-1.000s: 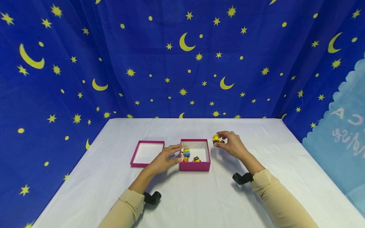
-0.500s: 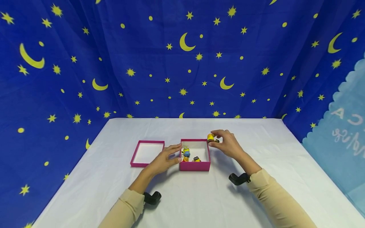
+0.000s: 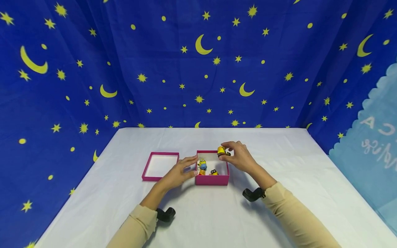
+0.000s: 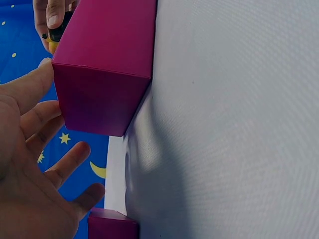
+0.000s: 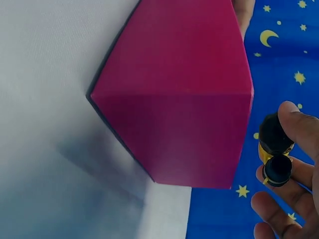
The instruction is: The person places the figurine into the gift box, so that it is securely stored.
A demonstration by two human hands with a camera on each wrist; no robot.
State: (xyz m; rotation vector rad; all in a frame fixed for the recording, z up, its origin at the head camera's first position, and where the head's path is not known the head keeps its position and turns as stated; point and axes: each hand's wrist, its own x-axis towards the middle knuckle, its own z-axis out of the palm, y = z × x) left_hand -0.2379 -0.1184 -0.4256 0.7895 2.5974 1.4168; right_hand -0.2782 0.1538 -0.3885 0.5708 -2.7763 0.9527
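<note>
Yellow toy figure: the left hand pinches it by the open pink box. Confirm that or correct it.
"Left" is wrong: the right hand pinches the yellow toy figure by the open pink box, as the head view shows.

This is a curtained-off tabletop space; the kind of building cannot be told. A blue star-and-moon curtain hangs beyond the fingers and to both sides, a light-blue lettered sheet shows far to their right, and a white-covered table spreads beneath them.
</note>
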